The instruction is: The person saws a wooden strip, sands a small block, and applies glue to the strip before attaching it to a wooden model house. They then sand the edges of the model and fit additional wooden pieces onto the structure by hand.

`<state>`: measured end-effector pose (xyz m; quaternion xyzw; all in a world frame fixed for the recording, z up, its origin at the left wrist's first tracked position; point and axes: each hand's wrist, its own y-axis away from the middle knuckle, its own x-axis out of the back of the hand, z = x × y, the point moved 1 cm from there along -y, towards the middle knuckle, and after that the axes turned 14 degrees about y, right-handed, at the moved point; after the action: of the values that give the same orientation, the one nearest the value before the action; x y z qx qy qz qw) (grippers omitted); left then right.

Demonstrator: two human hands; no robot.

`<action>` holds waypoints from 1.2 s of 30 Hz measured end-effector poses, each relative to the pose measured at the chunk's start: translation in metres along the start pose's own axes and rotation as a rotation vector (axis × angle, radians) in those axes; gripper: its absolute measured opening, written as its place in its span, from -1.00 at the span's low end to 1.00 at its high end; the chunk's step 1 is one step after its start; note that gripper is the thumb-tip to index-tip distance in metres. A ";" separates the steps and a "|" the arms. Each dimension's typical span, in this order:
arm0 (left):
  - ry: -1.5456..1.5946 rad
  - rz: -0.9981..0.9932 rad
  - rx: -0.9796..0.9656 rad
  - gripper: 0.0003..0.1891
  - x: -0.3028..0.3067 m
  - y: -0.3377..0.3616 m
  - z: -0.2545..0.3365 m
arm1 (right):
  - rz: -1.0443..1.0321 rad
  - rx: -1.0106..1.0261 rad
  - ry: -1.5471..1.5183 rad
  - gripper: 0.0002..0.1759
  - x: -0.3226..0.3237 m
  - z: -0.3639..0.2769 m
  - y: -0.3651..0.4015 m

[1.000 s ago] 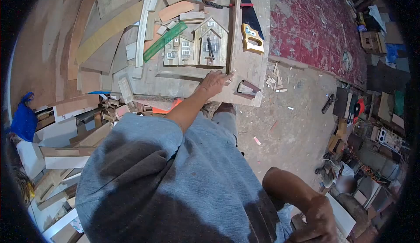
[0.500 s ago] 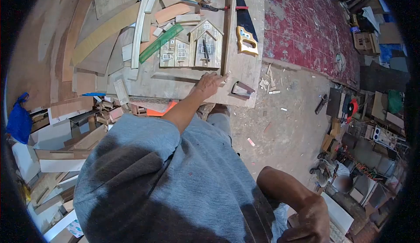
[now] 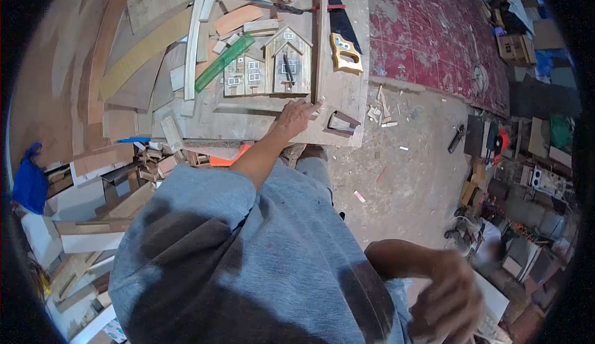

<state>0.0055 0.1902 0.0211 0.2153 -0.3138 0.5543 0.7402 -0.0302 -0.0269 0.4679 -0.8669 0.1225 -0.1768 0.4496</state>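
My left hand (image 3: 294, 119) lies at the lower right corner of a wooden frame (image 3: 248, 106), fingers stretched out across the strip. Just beyond it is a small wooden house model (image 3: 288, 62) with printed windows, and a thin black pen-like tool (image 3: 287, 69) rests on its front. A green translucent strip (image 3: 224, 63) leans over the model's left part. My right hand (image 3: 449, 300) hangs low beside my body, away from the table; motion blurs its fingers, and I cannot see anything in it.
A handsaw (image 3: 346, 54) with a yellow handle lies right of the frame. Near the table's front corner sits a small open-topped wooden piece (image 3: 342, 123). Wood offcuts (image 3: 180, 80) cover the left side, and scraps (image 3: 384, 108) litter the floor.
My right hand has swung outward and to the right, now blurred. My left hand stays at the frame's corner. The view has shifted slightly.
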 end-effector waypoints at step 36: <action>0.619 0.253 0.265 -0.72 0.030 0.018 0.034 | 0.528 -1.726 0.129 -0.80 0.052 0.285 0.261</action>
<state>-0.0134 0.1936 0.0656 0.0908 -0.0245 0.7164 0.6913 0.1216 0.0164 0.1114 -0.8348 0.4325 0.0370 -0.3386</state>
